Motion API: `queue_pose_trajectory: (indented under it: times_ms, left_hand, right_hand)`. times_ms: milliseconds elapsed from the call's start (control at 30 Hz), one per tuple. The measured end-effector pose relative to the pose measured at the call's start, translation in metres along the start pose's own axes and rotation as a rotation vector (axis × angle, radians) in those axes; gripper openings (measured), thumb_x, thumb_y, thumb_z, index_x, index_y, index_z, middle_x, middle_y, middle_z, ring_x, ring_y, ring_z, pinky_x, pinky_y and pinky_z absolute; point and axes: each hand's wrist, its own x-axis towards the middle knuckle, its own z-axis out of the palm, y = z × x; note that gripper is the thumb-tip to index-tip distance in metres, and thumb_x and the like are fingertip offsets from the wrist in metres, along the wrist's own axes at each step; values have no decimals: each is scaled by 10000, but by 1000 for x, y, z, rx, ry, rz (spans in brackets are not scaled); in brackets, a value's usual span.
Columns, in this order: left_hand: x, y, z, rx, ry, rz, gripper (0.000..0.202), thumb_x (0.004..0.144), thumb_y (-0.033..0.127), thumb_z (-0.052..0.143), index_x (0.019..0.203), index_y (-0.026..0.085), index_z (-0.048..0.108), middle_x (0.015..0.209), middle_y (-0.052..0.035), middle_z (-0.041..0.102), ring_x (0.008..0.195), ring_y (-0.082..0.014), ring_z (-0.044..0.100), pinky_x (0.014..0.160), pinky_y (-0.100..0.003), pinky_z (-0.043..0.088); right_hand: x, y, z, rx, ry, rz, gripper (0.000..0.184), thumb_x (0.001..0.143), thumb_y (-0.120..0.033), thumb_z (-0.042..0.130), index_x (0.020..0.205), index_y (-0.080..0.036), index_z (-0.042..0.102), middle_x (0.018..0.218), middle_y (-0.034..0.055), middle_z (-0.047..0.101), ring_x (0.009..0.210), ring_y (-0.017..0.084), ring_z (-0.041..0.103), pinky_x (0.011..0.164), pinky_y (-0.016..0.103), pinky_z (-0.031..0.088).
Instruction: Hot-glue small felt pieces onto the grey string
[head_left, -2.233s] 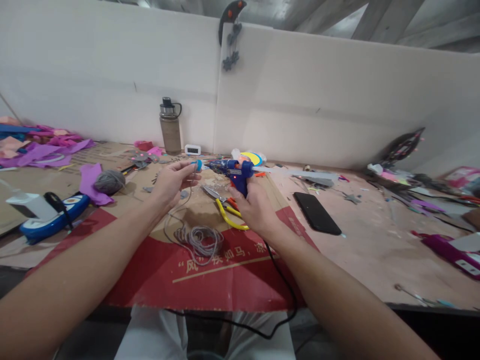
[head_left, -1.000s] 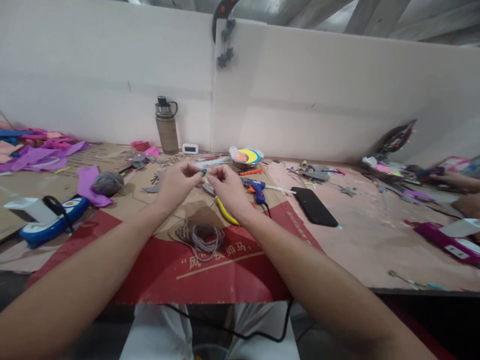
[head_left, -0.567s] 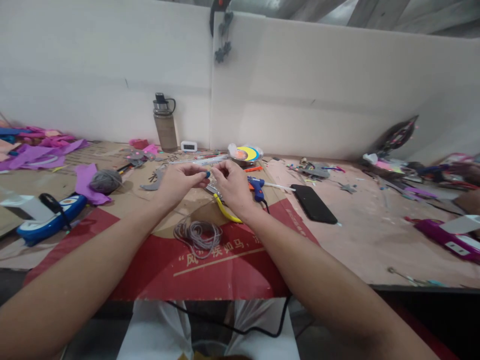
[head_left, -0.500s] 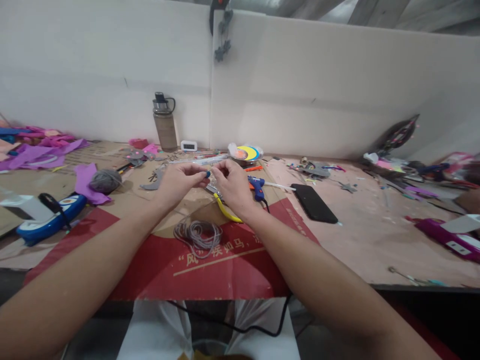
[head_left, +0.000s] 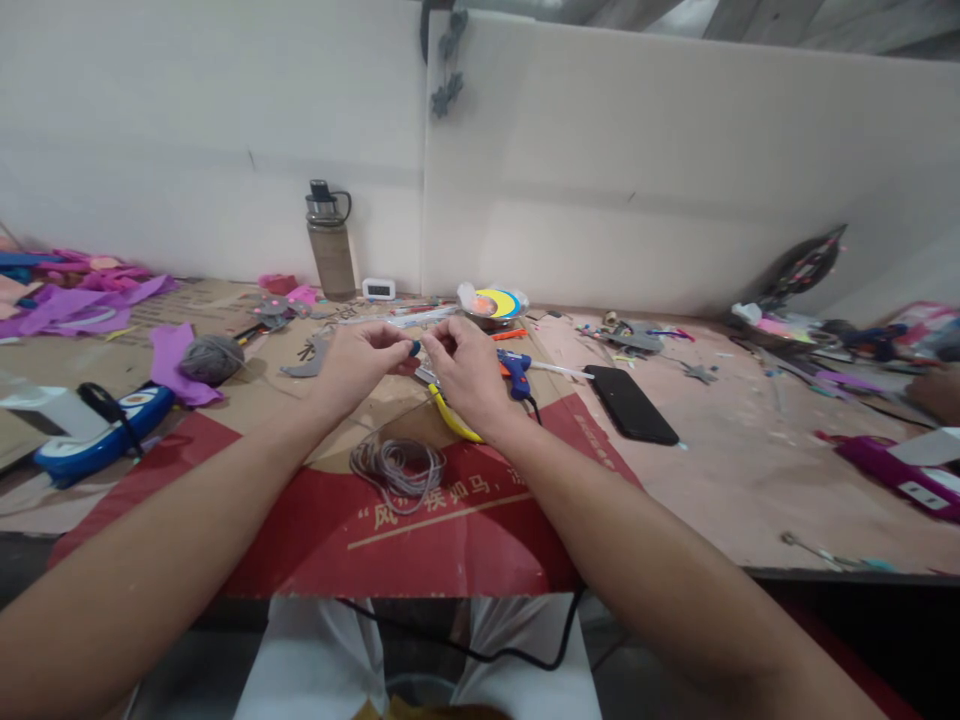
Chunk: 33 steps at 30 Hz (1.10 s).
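Note:
My left hand [head_left: 358,362] pinches a small blue bead-like piece [head_left: 415,347] at its fingertips. My right hand [head_left: 466,370] is closed in a pinch just right of that piece, fingertips nearly touching it; what it grips is too small to make out. Both hands hover over a red and brown cardboard sheet [head_left: 315,540]. A coil of grey cord [head_left: 397,466] lies just below the hands. Yellow-handled pliers [head_left: 450,418] lie under my right hand. The blue glue gun [head_left: 516,372] rests on the cardboard to the right of my right hand.
A black phone [head_left: 631,404] lies right of the glue gun. A bottle [head_left: 330,240] and a small white clock [head_left: 379,289] stand by the white back panel. Grey yarn ball [head_left: 204,358], purple felt scraps [head_left: 82,300] and a blue-white device [head_left: 105,432] are left. Craft clutter fills the right.
Since 2.2 s ago my right hand set the glue gun down on the cardboard and came to the blue piece. Over the last second both hands have stayed pinched together, hardly moving.

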Motion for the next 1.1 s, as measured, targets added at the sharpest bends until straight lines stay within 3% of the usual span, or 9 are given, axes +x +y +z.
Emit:
queue_pose_trajectory:
  times_ms: [267,833,1100]
  left_hand:
    - [0,2,0,-54,32,-53,113,684,262,728,685,164,672,640,-41,675,592,-160,656,646,-303,555]
    - [0,-2,0,-93,-25,-27,132,679,279,720,679,173,643,629,-30,665,570,-144,639,622,-294,563]
    - [3,-3,1,-185,-73,-82,169,726,303,666,708,136,654,654,-63,684,595,-170,666,642,-320,579]
  right_hand:
    - [-1,1,1,-19,-26,2,185,854,-286,527,694,-200,492,713,7,547,673,129,463,650,273,356]
    - [-1,-2,0,11,-40,11,142,833,-269,546,718,-192,578,737,18,602,691,138,511,676,282,377]
    - [0,-1,2,80,-52,135,139,800,-250,529,689,-177,570,658,-12,561,608,108,462,613,255,350]
